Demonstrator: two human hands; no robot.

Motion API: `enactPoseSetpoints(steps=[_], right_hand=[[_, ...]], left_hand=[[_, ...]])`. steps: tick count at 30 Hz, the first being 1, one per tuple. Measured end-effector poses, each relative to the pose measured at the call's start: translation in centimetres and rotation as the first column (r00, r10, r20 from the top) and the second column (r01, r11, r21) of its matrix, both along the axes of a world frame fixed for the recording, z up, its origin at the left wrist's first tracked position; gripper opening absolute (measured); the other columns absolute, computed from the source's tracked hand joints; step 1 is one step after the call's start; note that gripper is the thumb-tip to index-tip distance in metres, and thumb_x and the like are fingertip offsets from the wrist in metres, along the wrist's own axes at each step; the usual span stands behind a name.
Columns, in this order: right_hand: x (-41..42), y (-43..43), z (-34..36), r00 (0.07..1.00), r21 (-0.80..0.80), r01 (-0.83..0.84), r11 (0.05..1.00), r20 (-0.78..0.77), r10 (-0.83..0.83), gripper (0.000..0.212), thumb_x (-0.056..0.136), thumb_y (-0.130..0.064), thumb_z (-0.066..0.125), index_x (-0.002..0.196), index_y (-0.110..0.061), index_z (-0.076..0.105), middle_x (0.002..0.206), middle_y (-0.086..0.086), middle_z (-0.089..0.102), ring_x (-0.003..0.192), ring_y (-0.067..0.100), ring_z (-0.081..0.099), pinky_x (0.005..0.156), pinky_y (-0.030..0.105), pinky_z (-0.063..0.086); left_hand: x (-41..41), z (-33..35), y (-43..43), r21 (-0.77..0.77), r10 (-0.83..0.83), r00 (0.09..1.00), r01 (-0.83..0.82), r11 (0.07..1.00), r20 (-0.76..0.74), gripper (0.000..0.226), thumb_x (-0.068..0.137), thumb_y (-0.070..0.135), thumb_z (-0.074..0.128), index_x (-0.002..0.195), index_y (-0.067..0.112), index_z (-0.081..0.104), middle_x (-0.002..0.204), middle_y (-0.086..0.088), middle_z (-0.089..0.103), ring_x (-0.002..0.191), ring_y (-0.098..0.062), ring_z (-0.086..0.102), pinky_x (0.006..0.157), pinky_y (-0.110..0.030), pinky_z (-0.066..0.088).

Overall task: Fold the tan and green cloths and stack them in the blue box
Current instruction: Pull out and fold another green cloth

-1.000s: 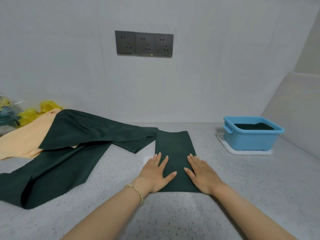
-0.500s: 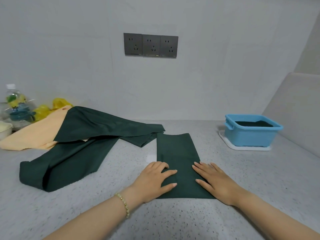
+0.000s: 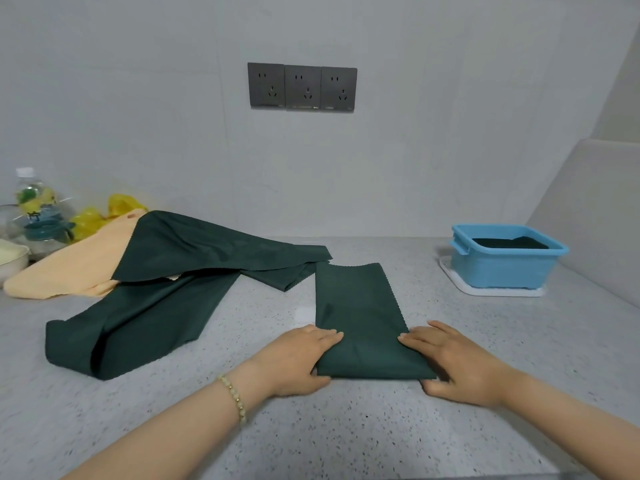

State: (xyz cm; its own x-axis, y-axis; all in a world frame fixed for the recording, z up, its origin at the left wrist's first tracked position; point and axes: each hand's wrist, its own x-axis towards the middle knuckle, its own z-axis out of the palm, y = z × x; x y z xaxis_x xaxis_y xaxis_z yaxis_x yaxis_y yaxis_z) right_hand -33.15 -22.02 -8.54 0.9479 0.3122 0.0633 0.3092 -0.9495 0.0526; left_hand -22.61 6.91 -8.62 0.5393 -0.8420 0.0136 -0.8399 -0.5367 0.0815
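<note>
- Head view shows the left hand [image 3: 298, 358] holding the near left corner of a folded green cloth [image 3: 356, 306]. Its fingers lie on top and its thumb curls in at the near edge.
- The right hand [image 3: 457, 362] holds the near right corner the same way, with its fingers on top and its thumb at the edge.
- The folded green cloth lies flat on the gray counter [image 3: 346, 427] between the two hands and runs away from them toward the wall.
- A blue box [image 3: 502, 268] sits on a white mat [image 3: 460, 285] to the right, well apart from the hands. A dark cloth [image 3: 509, 242] lies inside it.
- Loose green cloth [image 3: 156, 317] lies to the left, and part of it covers a tan cloth [image 3: 69, 271].
- Behind the tan cloth are a yellow bag [image 3: 121, 206] and a bottle [image 3: 34, 199]. Three gray sockets [image 3: 302, 86] are on the wall.
</note>
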Motion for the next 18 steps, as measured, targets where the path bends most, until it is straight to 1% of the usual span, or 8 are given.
enactPoseSetpoints(steps=[3,5,9,12,14,15,17,18], right_hand=[[1.6,0.1,0.2,1.0,0.037,0.017,0.999,0.012,-0.017,0.071,0.087,-0.052,0.046,0.149,-0.031,0.021,0.12,-0.01,0.042,0.113,0.006,0.037,0.101,0.008,0.01],[2.6,0.3,0.6,0.999,0.077,0.019,0.997,0.024,-0.021,0.063,0.088,-0.047,0.05,0.145,-0.028,0.033,0.111,-0.008,0.042,0.105,0.008,0.037,0.092,0.01,0.016],[4.5,-0.1,0.6,0.995,0.125,-0.029,0.992,0.101,0.016,0.026,0.084,-0.023,0.045,0.109,-0.019,0.051,0.14,-0.01,0.037,0.135,0.013,0.028,0.107,0.011,0.006],[4.6,-0.2,0.2,0.999,0.179,-0.003,0.984,-0.048,0.011,0.055,0.085,-0.039,0.05,0.135,-0.018,0.04,0.136,-0.017,0.035,0.136,0.0,0.02,0.118,0.022,0.007],[4.4,-0.1,-0.3,0.998,0.225,0.002,0.974,-0.064,0.013,0.067,0.085,-0.044,0.049,0.145,-0.024,0.029,0.118,-0.02,0.037,0.134,-0.004,0.022,0.119,0.024,0.008],[4.3,0.1,-0.5,0.998,0.264,0.001,0.965,-0.058,0.015,0.059,0.086,-0.045,0.048,0.14,-0.029,0.033,0.115,-0.019,0.041,0.136,-0.004,0.022,0.119,0.023,0.006],[3.9,0.7,-0.5,0.999,0.377,0.014,0.926,-0.036,-0.001,0.019,0.088,-0.043,0.048,0.106,-0.043,0.043,0.111,-0.008,0.055,0.135,-0.001,0.034,0.116,0.017,0.013],[3.6,0.8,-0.5,0.999,0.431,0.034,0.901,-0.047,-0.015,0.009,0.087,-0.041,0.049,0.09,-0.037,0.042,0.106,-0.005,0.059,0.129,0.001,0.043,0.111,0.016,0.025]], left_hand=[[1.3,0.4,-1.1,-0.029,0.025,0.998,-0.023,0.999,0.058,0.072,0.091,0.023,0.055,0.152,0.018,0.017,0.134,0.0,0.037,0.121,-0.018,0.038,0.104,-0.027,0.032],[2.0,0.6,-1.8,-0.001,0.033,0.993,-0.033,0.999,0.111,0.072,0.09,0.018,0.054,0.152,0.017,0.017,0.126,-0.002,0.037,0.115,-0.019,0.037,0.1,-0.027,0.031],[3.1,0.6,-2.5,0.056,-0.015,0.965,0.0,0.998,0.262,0.067,0.086,0.009,0.052,0.147,0.014,0.027,0.144,-0.009,0.026,0.136,-0.026,0.022,0.113,-0.028,0.015],[3.1,0.3,-2.7,0.186,-0.048,0.966,0.0,0.983,0.255,0.068,0.089,0.021,0.057,0.147,0.011,0.022,0.159,-0.012,0.0,0.147,-0.027,-0.004,0.117,-0.032,-0.009],[3.1,0.7,-2.7,0.217,-0.039,0.98,-0.005,0.976,0.197,0.066,0.091,0.027,0.056,0.145,0.013,0.022,0.159,-0.011,0.008,0.147,-0.026,0.007,0.118,-0.032,-0.005],[3.2,1.1,-2.7,0.205,-0.037,0.987,0.004,0.979,0.158,0.063,0.09,0.026,0.056,0.144,0.014,0.025,0.158,-0.01,0.016,0.144,-0.026,0.017,0.118,-0.031,0.001],[3.0,2.0,-2.5,0.116,-0.043,0.996,0.034,0.993,0.081,0.05,0.089,0.02,0.053,0.136,0.015,0.035,0.142,-0.008,0.043,0.128,-0.027,0.04,0.11,-0.027,0.02],[2.8,2.4,-2.3,0.058,-0.043,0.998,0.041,0.998,0.037,0.043,0.089,0.018,0.05,0.13,0.017,0.039,0.126,-0.006,0.055,0.114,-0.027,0.049,0.099,-0.027,0.03]])
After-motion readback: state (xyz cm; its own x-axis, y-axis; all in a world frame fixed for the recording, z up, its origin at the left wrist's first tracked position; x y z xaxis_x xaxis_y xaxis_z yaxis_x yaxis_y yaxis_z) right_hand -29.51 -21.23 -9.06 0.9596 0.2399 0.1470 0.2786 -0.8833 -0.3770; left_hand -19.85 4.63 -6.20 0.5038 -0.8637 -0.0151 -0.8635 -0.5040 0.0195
